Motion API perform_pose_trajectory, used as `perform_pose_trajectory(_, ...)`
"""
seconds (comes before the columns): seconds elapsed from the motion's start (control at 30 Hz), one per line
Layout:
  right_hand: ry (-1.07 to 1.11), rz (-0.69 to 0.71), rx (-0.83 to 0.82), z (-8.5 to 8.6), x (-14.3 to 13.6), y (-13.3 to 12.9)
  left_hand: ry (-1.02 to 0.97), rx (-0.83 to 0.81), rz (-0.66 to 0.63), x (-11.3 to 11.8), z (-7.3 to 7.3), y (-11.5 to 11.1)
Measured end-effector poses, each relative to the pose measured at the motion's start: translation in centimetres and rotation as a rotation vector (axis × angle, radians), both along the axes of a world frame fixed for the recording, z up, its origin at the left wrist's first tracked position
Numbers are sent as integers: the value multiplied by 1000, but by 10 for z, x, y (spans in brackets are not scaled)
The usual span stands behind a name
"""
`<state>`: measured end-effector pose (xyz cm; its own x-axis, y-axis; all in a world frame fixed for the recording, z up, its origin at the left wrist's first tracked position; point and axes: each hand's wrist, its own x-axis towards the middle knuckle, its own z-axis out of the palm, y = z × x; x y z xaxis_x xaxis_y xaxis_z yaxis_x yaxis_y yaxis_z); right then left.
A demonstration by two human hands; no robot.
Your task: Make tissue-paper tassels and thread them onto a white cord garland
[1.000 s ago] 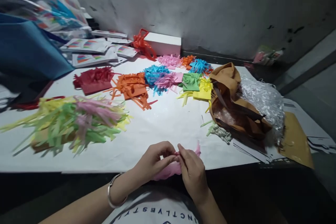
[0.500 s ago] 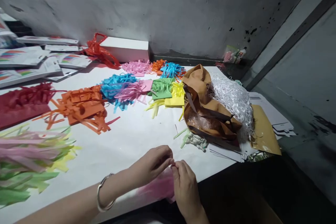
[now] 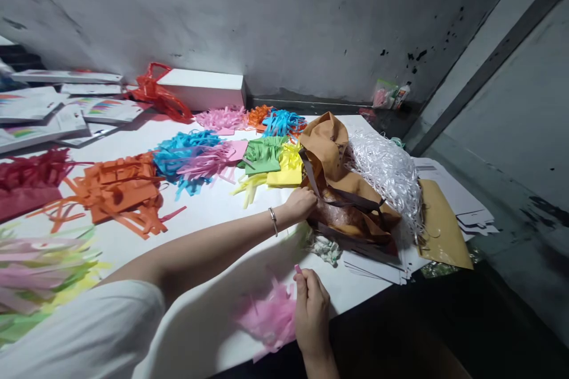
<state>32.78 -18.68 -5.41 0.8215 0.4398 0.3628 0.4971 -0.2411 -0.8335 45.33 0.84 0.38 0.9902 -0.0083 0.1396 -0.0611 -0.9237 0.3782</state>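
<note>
Fingers point(image 3: 306, 198) at brown bag point(image 3: 342, 189) of strips.

The table point(image 3: 213, 213) is carrying all items. The left hand point(image 3: 301, 202) is lying at the centre, touching the bag point(image 3: 342, 189) just at its 3 o'clock. The shredded heap point(image 3: 386, 174) is resting against the bag at its 3 o'clock. The right hand point(image 3: 311, 311) is sitting at 6 o'clock from the left hand, on the table edge, holding the fringed paper point(image 3: 269, 317) at its 9 o'clock. The box point(image 3: 202, 89) is standing at 11 o'clock, against the wall point(image 3: 267, 12).
</note>
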Motion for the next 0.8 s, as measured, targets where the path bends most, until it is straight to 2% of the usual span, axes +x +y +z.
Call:
perform_pose_trajectory(0.17, -48, 9, 13, 1, 0, 1, 1, -60, -6, -4, -5, 2)
perform_pose_trajectory(0.33, -69, -4, 21, 3, -1, 1, -44, -263, -52, -21, 10, 5)
perform_pose_trajectory(0.43, -85, -15, 20, 2, 0, 1, -68, -463, -31, -50, 20, 3)
perform_pose_trajectory(0.53, -97, -17, 14, -1, 2, -1, -68, -670, 17, -100, 24, -4)
perform_pose_trajectory(0.57, -100, -18, 12, -2, 2, -2, -54, -790, 39, -119, 25, -8)
perform_pose_trajectory(0.63, -102, -14, 8, 1, -1, -4, 3, -1158, 102, -159, 27, -15)
perform_pose_trajectory(0.7, -103, 11, 6, 12, -8, -4, 67, -1580, 181, -195, 29, -23)
perform_pose_trajectory(0.73, -108, 44, 3, 20, -14, -3, 84, -1736, 219, -211, 29, -26)
perform_pose_trajectory(0.8, -138, 148, 2, 40, -29, 2, 72, -1880, 278, -236, 29, -30)
